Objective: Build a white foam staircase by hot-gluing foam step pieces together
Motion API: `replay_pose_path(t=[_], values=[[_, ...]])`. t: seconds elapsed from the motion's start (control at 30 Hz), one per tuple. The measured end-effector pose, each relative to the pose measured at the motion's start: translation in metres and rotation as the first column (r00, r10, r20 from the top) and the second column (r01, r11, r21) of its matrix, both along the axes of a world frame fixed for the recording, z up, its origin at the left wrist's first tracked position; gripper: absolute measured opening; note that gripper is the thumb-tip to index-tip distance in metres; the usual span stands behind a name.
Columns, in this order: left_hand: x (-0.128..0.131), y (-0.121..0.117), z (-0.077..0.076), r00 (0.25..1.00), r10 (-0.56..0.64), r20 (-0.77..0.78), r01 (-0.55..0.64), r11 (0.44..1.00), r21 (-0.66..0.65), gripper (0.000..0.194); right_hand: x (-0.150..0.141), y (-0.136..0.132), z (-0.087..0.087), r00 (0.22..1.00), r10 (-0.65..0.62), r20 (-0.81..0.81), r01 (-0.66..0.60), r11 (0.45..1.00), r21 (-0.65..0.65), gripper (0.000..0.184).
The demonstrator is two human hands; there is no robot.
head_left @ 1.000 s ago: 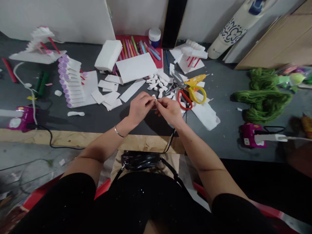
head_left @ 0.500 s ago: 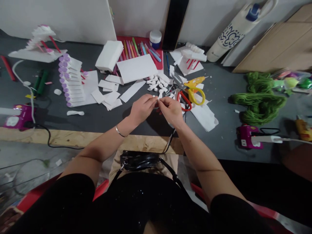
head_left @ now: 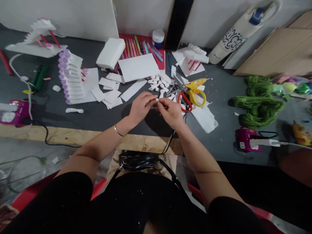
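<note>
Your left hand (head_left: 141,107) and right hand (head_left: 172,113) meet tip to tip, fingers together and pinched on a small white piece (head_left: 157,100) just above the bench (head_left: 117,122). The fingers hide most of it, so you can't tell its shape. Compared with half a second ago, your hands sit in almost the same place, but the piece now shows more clearly between the fingertips. That suggests your grip has changed only slightly and the work is still at the fingertips.

Just beyond your fingers lies a heap of white lumps (head_left: 153,83), with open scissors (head_left: 183,87) just right of it. White strips (head_left: 110,94) are scattered to the left, and a large card (head_left: 138,67) lies farther off, near the pens (head_left: 133,46). Well to the left stands a purple-tipped model (head_left: 73,78); a single white stick (head_left: 74,110) lies near it. Well to the right is green yarn (head_left: 259,110).
</note>
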State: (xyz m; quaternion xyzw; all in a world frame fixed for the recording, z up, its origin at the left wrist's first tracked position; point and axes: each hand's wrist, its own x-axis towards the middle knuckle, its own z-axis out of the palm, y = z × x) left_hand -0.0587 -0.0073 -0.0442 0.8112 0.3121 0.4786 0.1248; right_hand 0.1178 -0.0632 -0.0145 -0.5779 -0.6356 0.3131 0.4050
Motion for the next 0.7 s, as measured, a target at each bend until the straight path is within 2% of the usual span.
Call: replay_pose_path(t=[0.1,0.47,0.7], values=[[-0.0001,-0.0001,-0.0013,0.999,-0.041,0.014,0.041,0.999,0.012,0.027,0.0002,-0.0009,0.0022,1.0,0.003,0.004,-0.003,1.0,0.003,0.028],[0.0005,-0.001,0.001,0.998,0.053,-0.038,-0.053,0.999,-0.011,0.032,-0.0057,-0.0038,0.0078,1.0,-0.02,-0.024,0.019,0.998,-0.054,0.03],[0.0012,-0.003,0.0015,0.998,0.06,-0.024,-0.062,0.996,-0.057,0.032,-0.0064,-0.0051,0.0093,1.0,-0.01,0.019,0.01,1.0,-0.005,0.029]])
